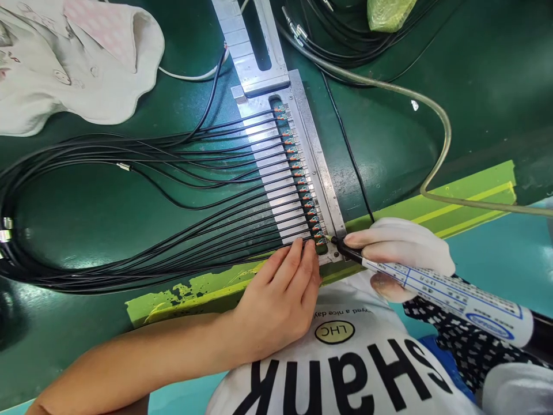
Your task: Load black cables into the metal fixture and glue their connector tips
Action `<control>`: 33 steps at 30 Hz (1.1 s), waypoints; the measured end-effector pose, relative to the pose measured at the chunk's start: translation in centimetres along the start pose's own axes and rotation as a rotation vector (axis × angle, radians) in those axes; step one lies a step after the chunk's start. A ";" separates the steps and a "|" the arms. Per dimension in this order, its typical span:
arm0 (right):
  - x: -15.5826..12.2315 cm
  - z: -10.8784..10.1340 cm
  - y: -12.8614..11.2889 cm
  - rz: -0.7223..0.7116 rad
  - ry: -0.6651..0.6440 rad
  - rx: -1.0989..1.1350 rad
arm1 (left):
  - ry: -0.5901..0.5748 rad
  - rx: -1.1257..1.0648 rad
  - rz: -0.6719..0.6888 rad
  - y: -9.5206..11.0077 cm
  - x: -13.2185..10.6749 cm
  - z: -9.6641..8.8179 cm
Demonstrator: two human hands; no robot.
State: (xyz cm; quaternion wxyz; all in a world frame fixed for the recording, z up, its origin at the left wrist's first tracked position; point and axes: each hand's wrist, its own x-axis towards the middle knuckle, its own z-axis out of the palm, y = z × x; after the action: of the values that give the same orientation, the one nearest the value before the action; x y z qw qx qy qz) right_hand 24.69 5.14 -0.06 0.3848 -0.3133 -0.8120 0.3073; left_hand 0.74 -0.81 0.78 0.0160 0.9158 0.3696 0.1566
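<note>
Right hand: the right hand (400, 248), in a white glove, has its grip pressed together and pinches a marker pen (449, 294) near the black tip, the way one holds a pen for writing.

Pen tip: it comes to the last connector in the row, at the end nearest the body. I cannot tell if it really touches.

Left hand: the bare left hand (276, 305) is not pinching anything. Its fingers (298, 259) lie together on the black cables (207, 190), just behind the connectors, probably to keep them from moving while the pen is so close.

Connectors: the small connectors (298, 173) stand in one even row, each cable end in its own place.

Jig: a metal jig (317, 155) holds this row straight — likely so that every end is easy to reach.

Cables: they fan out from the jig and gather into a long bundle on the left side.

Counter: a green counter (475, 86) carries everything, with a yellow-green strip (466, 199) along its edge.

Nearby: a grey hose (440, 150) curves across the counter — a folded cloth (73, 63) lies at the far left.
</note>
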 end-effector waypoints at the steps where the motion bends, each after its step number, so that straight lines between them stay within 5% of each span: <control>1: 0.1 0.0 0.0 0.000 -0.003 -0.011 | 0.000 0.002 -0.001 0.0 0.0 0.0; 33: -0.8 -0.4 -0.5 -0.048 -0.082 -0.031 | 0.007 -0.006 0.003 1.0 -0.3 0.0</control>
State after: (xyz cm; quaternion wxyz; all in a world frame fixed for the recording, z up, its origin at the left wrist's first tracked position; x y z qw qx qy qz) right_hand 25.27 4.35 0.17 0.3533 -0.2868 -0.8391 0.2979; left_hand 1.20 -1.73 0.87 0.0173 0.9156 0.3680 0.1609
